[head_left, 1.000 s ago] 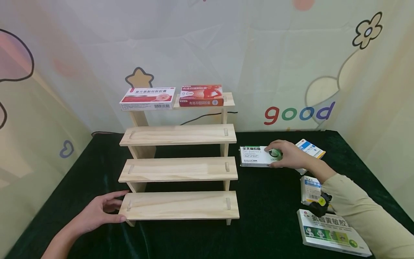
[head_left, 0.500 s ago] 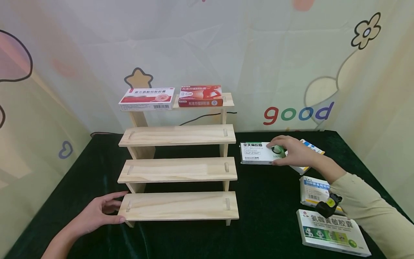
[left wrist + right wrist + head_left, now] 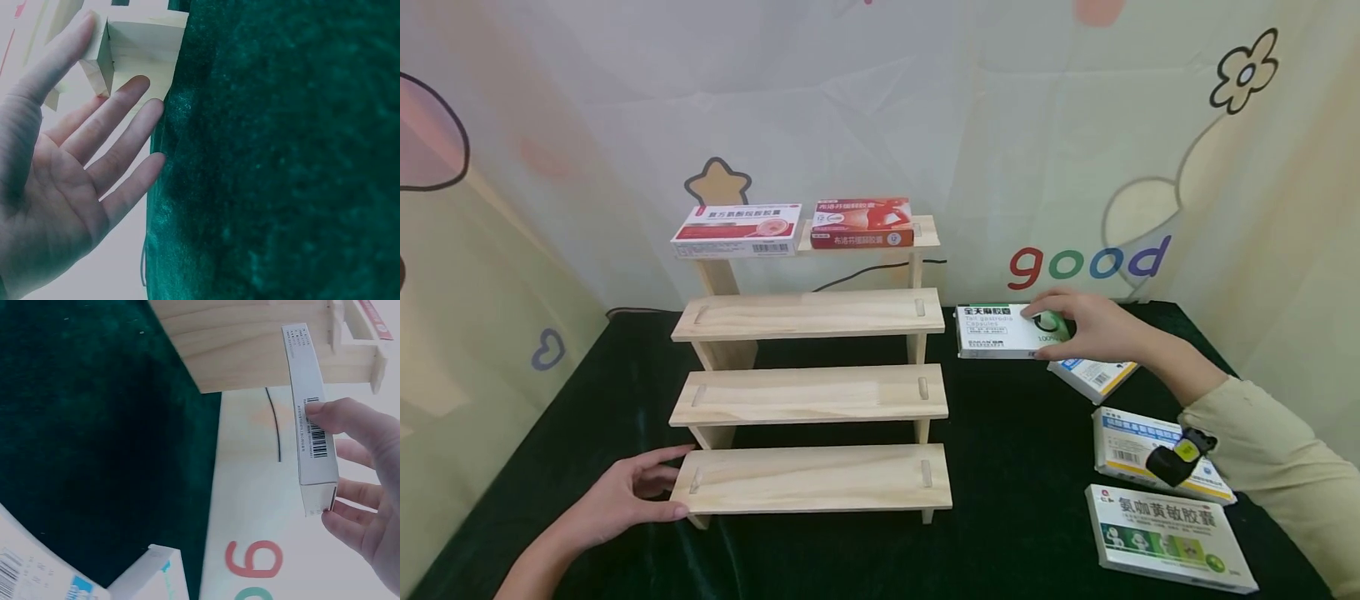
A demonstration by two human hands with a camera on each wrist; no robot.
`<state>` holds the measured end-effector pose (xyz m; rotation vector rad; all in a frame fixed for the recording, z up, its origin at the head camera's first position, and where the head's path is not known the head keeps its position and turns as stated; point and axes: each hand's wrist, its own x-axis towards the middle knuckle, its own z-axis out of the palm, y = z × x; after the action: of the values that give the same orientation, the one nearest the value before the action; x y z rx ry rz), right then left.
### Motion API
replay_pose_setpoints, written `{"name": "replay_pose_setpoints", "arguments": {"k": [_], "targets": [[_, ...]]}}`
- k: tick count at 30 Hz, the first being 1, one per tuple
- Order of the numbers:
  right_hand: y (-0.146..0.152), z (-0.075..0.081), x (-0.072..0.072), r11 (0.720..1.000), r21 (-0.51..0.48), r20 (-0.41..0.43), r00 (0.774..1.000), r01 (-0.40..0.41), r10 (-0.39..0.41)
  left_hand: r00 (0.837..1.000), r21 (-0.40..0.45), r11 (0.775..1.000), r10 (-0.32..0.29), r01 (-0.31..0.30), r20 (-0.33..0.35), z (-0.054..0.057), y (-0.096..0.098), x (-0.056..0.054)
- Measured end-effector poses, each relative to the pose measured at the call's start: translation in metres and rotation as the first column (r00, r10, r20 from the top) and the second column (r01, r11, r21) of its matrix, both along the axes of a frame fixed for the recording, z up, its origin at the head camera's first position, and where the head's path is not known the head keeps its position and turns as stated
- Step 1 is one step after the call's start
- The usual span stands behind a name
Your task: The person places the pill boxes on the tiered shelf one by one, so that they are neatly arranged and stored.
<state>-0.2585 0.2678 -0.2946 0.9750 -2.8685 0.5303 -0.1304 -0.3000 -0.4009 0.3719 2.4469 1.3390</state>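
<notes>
My right hand [image 3: 1101, 329] grips the right end of a white and green medicine box [image 3: 1003, 331], thumb on its near side and fingers over the far side. In the right wrist view the thumb presses beside the barcode on this box [image 3: 312, 419], raised near the wooden display stand [image 3: 250, 350]. At the left end of the stand's lowest step [image 3: 812, 479], my left hand [image 3: 617, 504] pinches the board between thumb and index finger. The other left fingers [image 3: 128, 140] stretch out free in the left wrist view.
On the top step lie a white and red medicine box [image 3: 737, 231] and a red box [image 3: 861, 223]. To the right on the dark green cloth [image 3: 1015, 517] are a tilted blue-white box [image 3: 1093, 375], another blue-white box [image 3: 1138, 442] and a larger white-green box [image 3: 1168, 537].
My right hand has lifted the medicine box up and back from beside the stand, uncovering more of the tilted blue-white box. My left hand stays at the lowest step.
</notes>
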Motion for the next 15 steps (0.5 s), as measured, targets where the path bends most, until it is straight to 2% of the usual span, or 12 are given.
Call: {"name": "replay_pose_setpoints", "arguments": {"k": [6, 11, 15], "targets": [[-0.002, 0.017, 0.004, 1.0, -0.029, 0.007, 1.0, 0.009, -0.009, 1.0, 0.003, 1.0, -0.001, 0.001, 0.003, 0.001, 0.001, -0.002], [-0.005, 0.027, 0.005, 0.999, -0.045, -0.027, 1.0, 0.004, -0.005, 1.0, 0.0, 1.0, 0.001, -0.001, 0.009, 0.0, -0.001, -0.002], [-0.007, 0.034, 0.003, 0.998, -0.07, -0.007, 1.0, -0.007, 0.007, 1.0, 0.004, 1.0, -0.001, 0.001, 0.013, -0.001, -0.002, -0.001]]}}
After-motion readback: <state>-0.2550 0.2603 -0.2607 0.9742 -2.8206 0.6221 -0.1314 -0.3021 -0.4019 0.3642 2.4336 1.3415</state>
